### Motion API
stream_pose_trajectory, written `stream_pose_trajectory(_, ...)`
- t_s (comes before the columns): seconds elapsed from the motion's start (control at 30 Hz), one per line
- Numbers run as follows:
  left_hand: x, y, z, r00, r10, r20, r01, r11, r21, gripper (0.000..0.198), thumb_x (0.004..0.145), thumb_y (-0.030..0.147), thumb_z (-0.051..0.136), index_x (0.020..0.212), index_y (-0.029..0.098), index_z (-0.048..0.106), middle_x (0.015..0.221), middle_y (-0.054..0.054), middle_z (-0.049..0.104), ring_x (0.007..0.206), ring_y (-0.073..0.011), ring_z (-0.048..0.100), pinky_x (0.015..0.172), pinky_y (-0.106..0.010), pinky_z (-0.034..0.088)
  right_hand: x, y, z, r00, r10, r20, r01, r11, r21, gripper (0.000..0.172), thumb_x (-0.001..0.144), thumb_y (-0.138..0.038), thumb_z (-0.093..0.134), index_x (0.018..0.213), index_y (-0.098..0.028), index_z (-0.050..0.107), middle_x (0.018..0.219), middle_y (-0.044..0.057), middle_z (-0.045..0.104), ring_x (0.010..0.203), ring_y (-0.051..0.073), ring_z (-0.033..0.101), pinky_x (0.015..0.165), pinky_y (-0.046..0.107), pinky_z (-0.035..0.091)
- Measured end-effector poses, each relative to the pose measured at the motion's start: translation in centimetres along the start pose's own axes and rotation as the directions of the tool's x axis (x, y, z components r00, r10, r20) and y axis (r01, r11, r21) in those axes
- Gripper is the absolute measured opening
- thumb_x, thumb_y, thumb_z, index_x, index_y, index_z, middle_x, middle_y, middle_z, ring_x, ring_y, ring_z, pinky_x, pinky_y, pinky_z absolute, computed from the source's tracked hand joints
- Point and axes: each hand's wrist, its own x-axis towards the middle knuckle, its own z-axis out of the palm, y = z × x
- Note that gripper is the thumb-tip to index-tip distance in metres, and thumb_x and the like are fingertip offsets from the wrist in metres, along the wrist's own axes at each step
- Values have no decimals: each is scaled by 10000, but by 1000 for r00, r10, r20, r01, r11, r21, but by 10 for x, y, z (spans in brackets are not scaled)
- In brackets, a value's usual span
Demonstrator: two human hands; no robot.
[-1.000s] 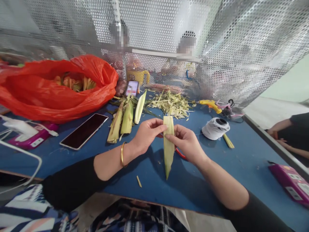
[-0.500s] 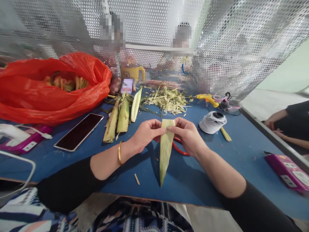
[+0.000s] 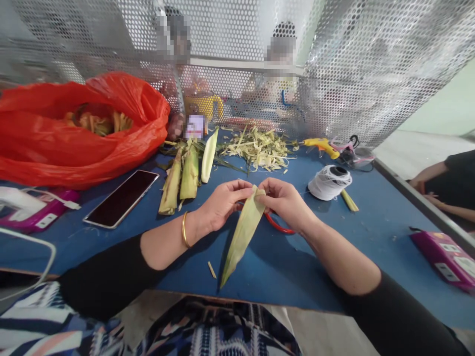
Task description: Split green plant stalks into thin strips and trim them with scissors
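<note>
A pale green corn husk (image 3: 243, 227) hangs from my fingers over the table, its pointed tip slanting down to the left. My left hand (image 3: 226, 205) pinches its wide upper end from the left, thumb on top. At the same end my right hand (image 3: 284, 200) is closed on the husk's corner, where the top edge looks folded over. Under my right hand lies a red ring-shaped handle (image 3: 279, 226), partly hidden, perhaps of scissors. A small husk scrap (image 3: 211, 270) rests on the blue table (image 3: 297, 282) near its front edge.
Husk-covered corn ears (image 3: 190, 170), a pale husk piece (image 3: 210, 155) and a heap of shreds (image 3: 260, 148) lie behind. Left are a phone (image 3: 122, 199) and red bag (image 3: 148, 128); right, a white thread spool (image 3: 329, 183), yellow glue gun (image 3: 322, 146) and purple power strip (image 3: 445, 257).
The husk has swung from hanging nearly straight to slanting, its tip now further left. Its upper edge now looks folded at my right fingers. Both hands keep their hold.
</note>
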Motion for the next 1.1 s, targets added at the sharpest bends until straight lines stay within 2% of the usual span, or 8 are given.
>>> stream_pose_trajectory(0.17,2,-2,0,995,69,-70,-67,997,39,175,685,261,722,711,155,585,655,15,615,594,-101,575,582,-231,462,2,2,-2,999,18,-42,-15,998,54,237,577,-265,745,640,-182,532,523,-64,550,464,66,476,446,203,376)
stream_pose_trajectory(0.27,3,-2,0,993,60,-99,-57,998,32,157,692,228,709,700,158,569,632,18,607,577,-98,571,561,-225,463,3,4,-3,996,-3,-94,9,998,64,266,568,-284,767,662,-189,538,511,-66,548,438,70,468,417,206,366)
stream_pose_trajectory(0.4,4,-2,-3,992,52,-113,-48,998,38,197,641,202,754,790,152,636,720,-8,657,621,-109,594,558,-229,471,4,4,-4,985,-29,-171,37,998,44,287,558,-286,775,732,-189,568,548,-57,586,459,78,489,422,208,378)
stream_pose_trajectory(0.47,4,-2,-4,993,60,-104,-54,997,58,241,622,225,780,826,150,677,773,-24,680,639,-110,597,575,-235,477,4,4,-5,983,-24,-180,29,999,23,294,564,-294,772,769,-189,590,575,-47,605,486,92,520,445,222,406)
stream_pose_trajectory(0.53,5,-2,-5,991,81,-107,-70,993,95,231,609,251,798,785,147,690,748,-19,676,615,-101,578,584,-240,477,4,4,-6,984,-35,-172,35,999,-1,279,574,-299,767,776,-189,610,591,-38,611,511,104,543,473,240,430)
stream_pose_trajectory(0.73,4,1,-2,965,195,-173,-152,960,235,189,651,196,778,637,145,597,588,30,603,546,-78,544,595,-231,485,4,6,-7,984,-94,-154,87,995,-57,186,613,-314,743,693,-191,628,584,-27,602,531,111,536,513,258,436)
stream_pose_trajectory(0.93,1,1,2,980,117,-160,-76,967,244,191,790,222,677,718,182,505,523,36,593,439,-110,567,473,-240,477,4,7,-5,986,-72,-148,67,997,-33,186,606,-318,746,659,-190,621,553,-39,576,492,93,475,478,243,392)
stream_pose_trajectory(1.1,2,0,0,990,98,-103,-77,979,186,156,725,200,723,823,161,608,635,11,648,530,-105,599,539,-239,501,5,10,-5,981,-82,-178,76,996,-41,192,582,-297,757,663,-190,620,579,-26,598,535,110,510,497,246,411)
